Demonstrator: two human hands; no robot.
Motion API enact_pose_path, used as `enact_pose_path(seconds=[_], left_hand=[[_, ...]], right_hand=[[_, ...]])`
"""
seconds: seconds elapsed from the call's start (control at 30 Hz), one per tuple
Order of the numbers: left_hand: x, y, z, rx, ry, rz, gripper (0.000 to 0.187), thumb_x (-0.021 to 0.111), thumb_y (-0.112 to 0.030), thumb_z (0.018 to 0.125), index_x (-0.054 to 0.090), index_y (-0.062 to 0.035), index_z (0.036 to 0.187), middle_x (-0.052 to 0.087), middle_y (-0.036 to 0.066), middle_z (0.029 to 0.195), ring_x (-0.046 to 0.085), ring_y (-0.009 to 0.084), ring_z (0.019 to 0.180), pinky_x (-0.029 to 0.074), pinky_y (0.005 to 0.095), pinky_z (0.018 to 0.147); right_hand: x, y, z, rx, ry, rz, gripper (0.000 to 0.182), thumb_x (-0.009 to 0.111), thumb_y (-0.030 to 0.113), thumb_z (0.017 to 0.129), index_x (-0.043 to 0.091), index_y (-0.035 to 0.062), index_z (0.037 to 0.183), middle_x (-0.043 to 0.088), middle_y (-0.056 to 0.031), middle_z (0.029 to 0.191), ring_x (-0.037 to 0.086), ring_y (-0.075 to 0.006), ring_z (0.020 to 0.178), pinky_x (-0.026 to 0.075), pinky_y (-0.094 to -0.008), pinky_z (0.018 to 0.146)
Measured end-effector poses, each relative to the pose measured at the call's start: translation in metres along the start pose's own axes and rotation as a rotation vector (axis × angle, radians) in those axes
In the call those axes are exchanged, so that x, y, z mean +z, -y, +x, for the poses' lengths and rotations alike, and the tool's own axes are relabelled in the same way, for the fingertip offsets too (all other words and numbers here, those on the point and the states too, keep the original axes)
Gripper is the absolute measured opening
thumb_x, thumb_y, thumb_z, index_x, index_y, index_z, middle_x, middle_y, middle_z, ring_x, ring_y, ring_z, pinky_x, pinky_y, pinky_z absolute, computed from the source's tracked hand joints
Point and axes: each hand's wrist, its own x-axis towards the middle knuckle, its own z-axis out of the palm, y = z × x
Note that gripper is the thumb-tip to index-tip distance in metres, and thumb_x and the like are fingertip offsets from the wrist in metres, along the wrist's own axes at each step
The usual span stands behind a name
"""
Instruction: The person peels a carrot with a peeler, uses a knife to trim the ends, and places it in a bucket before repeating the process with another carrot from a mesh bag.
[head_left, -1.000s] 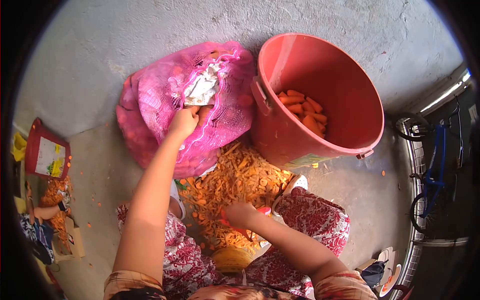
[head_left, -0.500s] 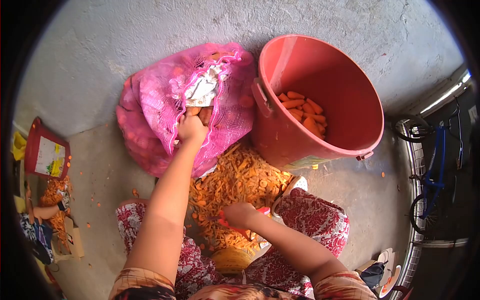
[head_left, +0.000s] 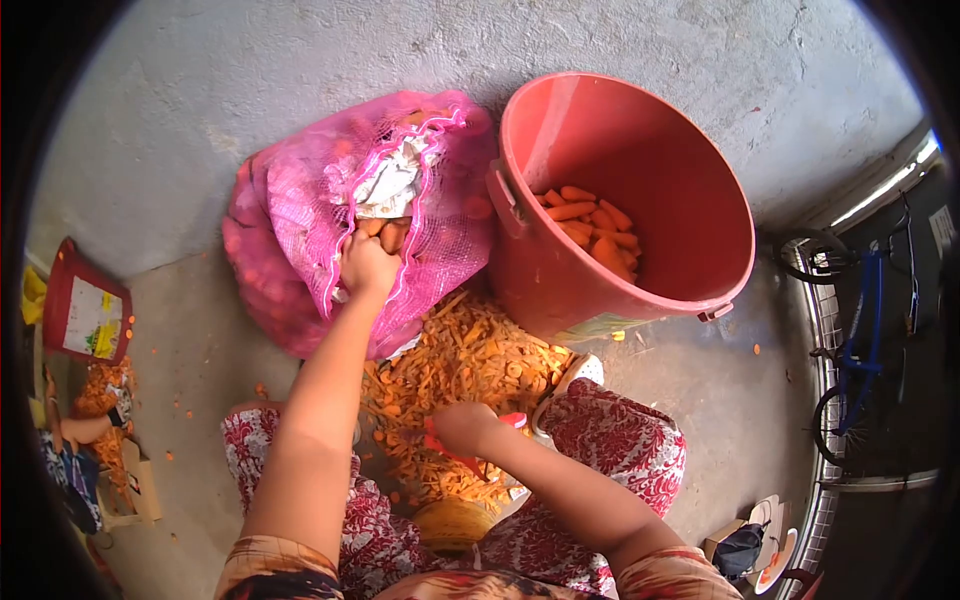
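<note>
My left hand [head_left: 368, 264] reaches into the mouth of a pink mesh bag [head_left: 265, 225], its fingers closed at a carrot [head_left: 393, 236] near the opening; the fingertips are partly hidden. White crumpled paper [head_left: 389, 180] shows in the bag just beyond. Low in front of me, my right hand [head_left: 466, 428] is closed around a red-handled tool [head_left: 470, 462], whose working end is hidden. Beneath that hand lies a heap of orange carrot peelings and cut pieces [head_left: 480, 350]. To the right of the bag stands a large red bucket [head_left: 640, 110] with peeled carrots [head_left: 600, 232] at its bottom.
A rough grey wall [head_left: 300, 60] runs behind the bag and bucket. Between my legs is a yellowish rounded thing [head_left: 455, 522]. At far left, another person's arm [head_left: 85, 430] is beside peelings and a smaller red bucket [head_left: 95, 315]. A blue bicycle [head_left: 860, 340] stands at right.
The view has shifted slightly. My left hand stays in the bag opening, with more of the carrots showing beyond its fingers. My right hand keeps hold of the red-handled tool.
</note>
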Motion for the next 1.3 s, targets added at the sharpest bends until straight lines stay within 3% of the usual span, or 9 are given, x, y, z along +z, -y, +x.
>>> enact_pose_path(seconds=[0.17, 0.33, 0.5, 0.6, 0.7, 0.93, 1.03, 1.13, 1.3], left_hand=[[-0.008, 0.027, -0.006, 0.286, -0.231, -0.33, 0.023, 0.07, -0.018, 0.059, 0.061, -0.0014, 0.072, 0.054, 0.01, 0.076, 0.055, 0.0277, 0.072, 0.044, 0.0382, 0.064], [-0.077, 0.008, 0.009, 0.245, -0.236, -0.68, 0.023, 0.07, -0.008, 0.062, 0.056, 0.0024, 0.077, 0.049, 0.004, 0.078, 0.054, 0.0155, 0.065, 0.045, 0.0258, 0.057], [-0.134, 0.005, -0.009, -0.167, 0.492, -1.696, 0.048, 0.062, 0.0, 0.071, 0.04, -0.0047, 0.113, 0.046, 0.015, 0.112, 0.052, 0.0304, 0.101, 0.046, 0.0295, 0.083], [-0.139, 0.008, -0.037, -0.038, 0.799, -1.938, 0.047, 0.062, -0.002, 0.071, 0.04, -0.0062, 0.113, 0.042, 0.019, 0.117, 0.04, 0.0355, 0.113, 0.038, 0.0369, 0.093], [-0.126, 0.019, -0.061, -0.359, 1.062, -2.148, 0.043, 0.062, -0.009, 0.074, 0.036, -0.0042, 0.108, 0.041, 0.019, 0.116, 0.039, 0.0418, 0.111, 0.037, 0.0391, 0.095], [-0.131, 0.017, -0.055, -0.288, 1.114, -1.973, 0.033, 0.057, -0.022, 0.079, 0.044, -0.0035, 0.102, 0.05, 0.02, 0.108, 0.056, 0.0373, 0.09, 0.05, 0.0372, 0.074], [-0.134, 0.019, -0.048, -0.527, 1.268, -2.209, 0.047, 0.06, -0.025, 0.076, 0.036, -0.0019, 0.109, 0.051, 0.019, 0.101, 0.059, 0.0315, 0.082, 0.054, 0.0346, 0.064], [-0.135, 0.015, -0.047, -0.157, 1.406, -2.218, 0.055, 0.063, -0.028, 0.073, 0.034, -0.0009, 0.111, 0.052, 0.016, 0.094, 0.06, 0.0266, 0.078, 0.055, 0.0328, 0.059], [-0.131, 0.001, -0.057, -0.166, 1.292, -2.088, 0.049, 0.057, -0.035, 0.078, 0.04, -0.0015, 0.109, 0.055, 0.012, 0.084, 0.059, 0.0214, 0.076, 0.053, 0.0324, 0.058]], right_hand=[[-0.012, 0.001, -0.002, 0.009, -0.032, 0.017, 0.018, 0.057, 0.014, 0.07, 0.061, 0.0045, 0.085, 0.062, -0.0124, 0.085, 0.061, -0.0272, 0.078, 0.049, -0.0367, 0.064], [-0.018, 0.0, -0.005, -0.024, -0.017, 0.056, 0.02, 0.056, 0.015, 0.071, 0.06, 0.0034, 0.087, 0.062, -0.0133, 0.086, 0.061, -0.0274, 0.08, 0.049, -0.0372, 0.064], [-0.018, 0.003, -0.004, 0.011, -0.071, 0.085, 0.021, 0.053, 0.019, 0.074, 0.06, 0.005, 0.088, 0.062, -0.0127, 0.087, 0.06, -0.0276, 0.082, 0.048, -0.0381, 0.066], [-0.019, 0.001, -0.006, -0.002, -0.079, 0.131, 0.021, 0.051, 0.02, 0.076, 0.06, 0.0064, 0.089, 0.061, -0.0131, 0.087, 0.059, -0.0282, 0.083, 0.047, -0.0378, 0.069], [-0.029, -0.006, -0.011, 0.002, -0.099, 0.131, 0.022, 0.051, 0.021, 0.076, 0.059, 0.0073, 0.09, 0.061, -0.0134, 0.087, 0.058, -0.029, 0.083, 0.046, -0.0377, 0.07], [-0.061, -0.021, -0.031, 0.172, -0.336, 0.247, 0.021, 0.051, 0.022, 0.075, 0.058, 0.0061, 0.087, 0.06, -0.0151, 0.083, 0.058, -0.0305, 0.08, 0.045, -0.0391, 0.068], [-0.072, -0.032, -0.039, 0.163, -0.472, 0.293, 0.02, 0.049, 0.022, 0.077, 0.056, 0.0036, 0.082, 0.059, -0.0183, 0.077, 0.057, -0.0333, 0.076, 0.044, -0.0397, 0.067], [-0.083, -0.035, -0.049, 0.14, -0.663, 0.348, 0.024, 0.05, 0.025, 0.078, 0.054, 0.0008, 0.08, 0.058, -0.0206, 0.076, 0.055, -0.0364, 0.074, 0.042, -0.0404, 0.066], [-0.095, -0.034, -0.057, 0.056, -0.81, 0.734, 0.023, 0.052, 0.02, 0.08, 0.049, -0.0029, 0.077, 0.049, -0.0138, 0.059, 0.047, -0.0168, 0.056, 0.04, -0.0314, 0.056]])
